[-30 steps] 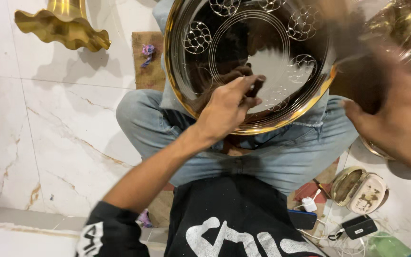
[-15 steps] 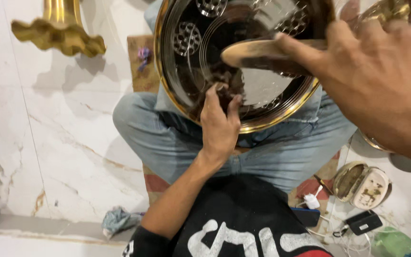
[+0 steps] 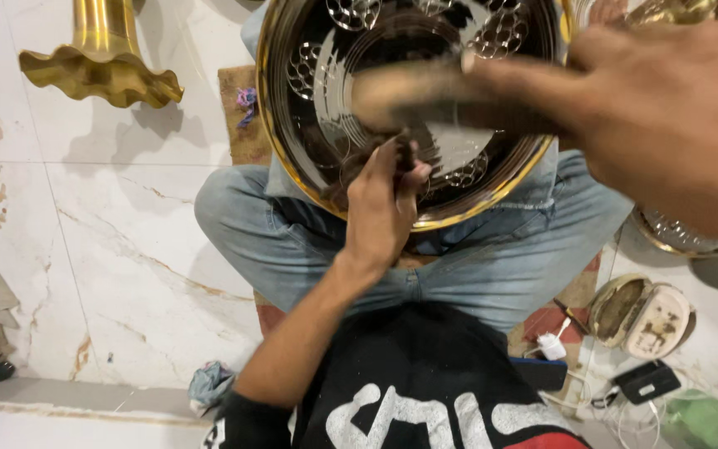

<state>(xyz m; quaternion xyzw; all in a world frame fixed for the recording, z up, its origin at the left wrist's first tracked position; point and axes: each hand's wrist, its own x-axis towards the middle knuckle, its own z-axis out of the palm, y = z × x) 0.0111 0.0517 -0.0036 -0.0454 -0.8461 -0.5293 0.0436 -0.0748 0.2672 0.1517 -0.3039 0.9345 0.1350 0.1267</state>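
We see a round metal plate [image 3: 326,75] that is mirror-dark inside with a gold rim and clusters of small embossed circles. The flared stand [image 3: 101,62] is brass-gold with a wavy edge. The floor [image 3: 118,249] is white marble veined in tan and rust. The jeans [image 3: 492,266] are pale blue, and the shirt [image 3: 425,374] is black with white lettering and a red patch.

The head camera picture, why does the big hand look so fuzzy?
In the head view, the right hand sits close to the lens and smears with blur; the left hand looks sharper, and the round shiny brass-rimmed metal plate shows bright glare.
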